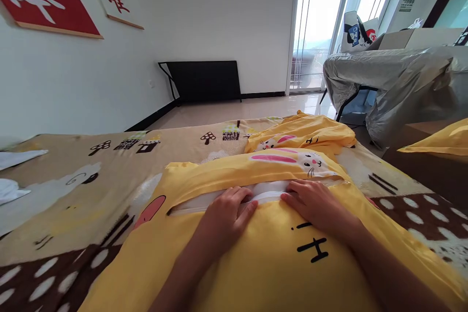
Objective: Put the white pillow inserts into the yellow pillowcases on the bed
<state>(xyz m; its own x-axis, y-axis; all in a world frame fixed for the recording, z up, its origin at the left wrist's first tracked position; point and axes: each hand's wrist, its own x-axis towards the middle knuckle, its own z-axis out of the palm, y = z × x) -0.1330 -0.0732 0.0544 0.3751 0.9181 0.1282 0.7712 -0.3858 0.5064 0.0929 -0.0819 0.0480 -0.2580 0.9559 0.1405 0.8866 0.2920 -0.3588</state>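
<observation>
A yellow pillowcase (pixel 256 258) with a printed rabbit and black lettering lies in front of me. Its long zippered opening runs crosswise, and a white pillow (pixel 270 188) shows inside. My left hand (pixel 230 212) is closed on the near edge of the opening, left of the middle, with fingertips at the gap. On the other side of the middle, my right hand (pixel 314 204) grips that same edge, its fingers bent over the white zipper strip. What the fingertips touch inside the opening is partly hidden.
Beneath the pillowcase spreads a patterned beige and brown blanket (pixel 120 180). Another yellow cloth (pixel 314 131) with a rabbit print lies crumpled just beyond. White cloth pieces (pixel 12 190) are at the left edge. A table under silvery plastic sheeting (pixel 387 70) stands at the right, near a cardboard box (pixel 420 170).
</observation>
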